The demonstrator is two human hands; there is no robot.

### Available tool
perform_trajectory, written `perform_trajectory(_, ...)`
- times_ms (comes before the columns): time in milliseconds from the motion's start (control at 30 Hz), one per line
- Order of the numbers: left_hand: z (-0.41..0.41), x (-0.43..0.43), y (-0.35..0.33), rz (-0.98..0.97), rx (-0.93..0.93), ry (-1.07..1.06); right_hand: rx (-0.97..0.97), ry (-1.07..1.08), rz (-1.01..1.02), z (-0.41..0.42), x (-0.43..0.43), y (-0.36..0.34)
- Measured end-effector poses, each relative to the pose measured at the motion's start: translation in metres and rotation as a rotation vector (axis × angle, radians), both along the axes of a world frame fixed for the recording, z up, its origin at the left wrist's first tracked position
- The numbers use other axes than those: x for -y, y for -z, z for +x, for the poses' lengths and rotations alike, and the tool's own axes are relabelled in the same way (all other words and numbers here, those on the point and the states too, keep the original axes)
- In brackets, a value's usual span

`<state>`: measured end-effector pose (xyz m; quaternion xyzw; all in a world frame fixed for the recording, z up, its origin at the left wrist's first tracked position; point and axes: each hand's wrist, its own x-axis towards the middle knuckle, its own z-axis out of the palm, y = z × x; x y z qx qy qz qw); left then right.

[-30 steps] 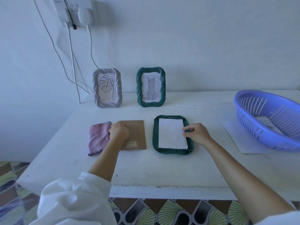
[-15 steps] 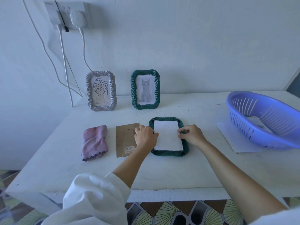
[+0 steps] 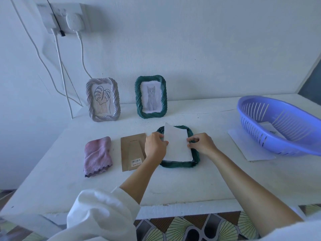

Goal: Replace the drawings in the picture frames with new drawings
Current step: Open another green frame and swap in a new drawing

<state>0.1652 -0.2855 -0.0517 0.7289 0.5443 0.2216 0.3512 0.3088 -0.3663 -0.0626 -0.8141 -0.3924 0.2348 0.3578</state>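
A folded pink cloth (image 3: 97, 156) lies at the left of the white table (image 3: 191, 185), beside a brown backing board (image 3: 132, 150) whose barcode sticker (image 3: 136, 161) bears print too small to read. My left hand (image 3: 155, 146) grips the left edge of a white sheet (image 3: 177, 145), which is tilted up off the flat-lying green frame (image 3: 180, 164). My right hand (image 3: 201, 144) pinches its right edge. Behind stand a leaf drawing (image 3: 102, 99) and a cat drawing (image 3: 151, 100), both framed. A purple basket (image 3: 281, 126) sits at the right.

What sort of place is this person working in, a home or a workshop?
Most likely a room in a home: chargers plugged into a wall socket, a plastic basket on a white table, patterned floor tiles below. A small workroom is possible.
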Motion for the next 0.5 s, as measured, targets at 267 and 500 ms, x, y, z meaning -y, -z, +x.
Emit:
perform_trajectory(267,-0.005,-0.001,-0.006,-0.015,0.041,-0.036,0.002,-0.006,-0.031,0.0,-0.001,0.0)
perform_trajectory(500,-0.002,0.002,-0.011,-0.008,0.125,-0.018,-0.015,-0.01,0.018,-0.005,0.007,-0.011)
